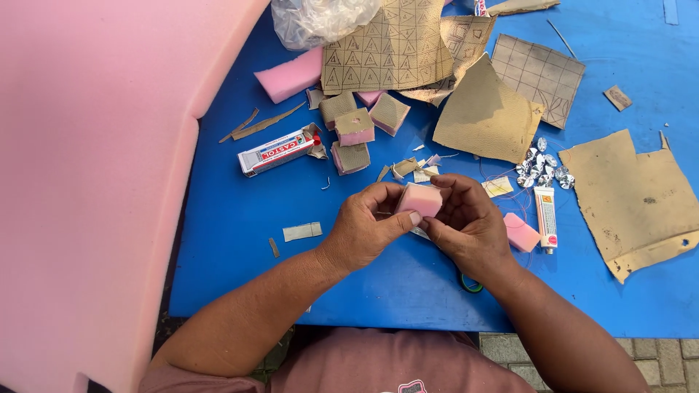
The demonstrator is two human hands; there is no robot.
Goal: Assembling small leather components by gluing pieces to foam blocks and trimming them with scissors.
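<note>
the small block [419, 199] pinched between the left hand [368, 229] and right hand [466, 225] looks like soft, matt pink foam, the same porous stuff as the big foam sheet [87, 182] and the foam bar [290, 76]. the table [233, 211] is smooth, slightly shiny blue, strewn with rough tan cloth pieces [484, 113] of grainy finish. the glue box [278, 151] is printed card, the tube [545, 217] smooth white plastic, the bag [320, 18] clear and crinkled, the gems [540, 166] glittering.

white-red glue box [279, 152] left, white glue tube [545, 217] right
</note>
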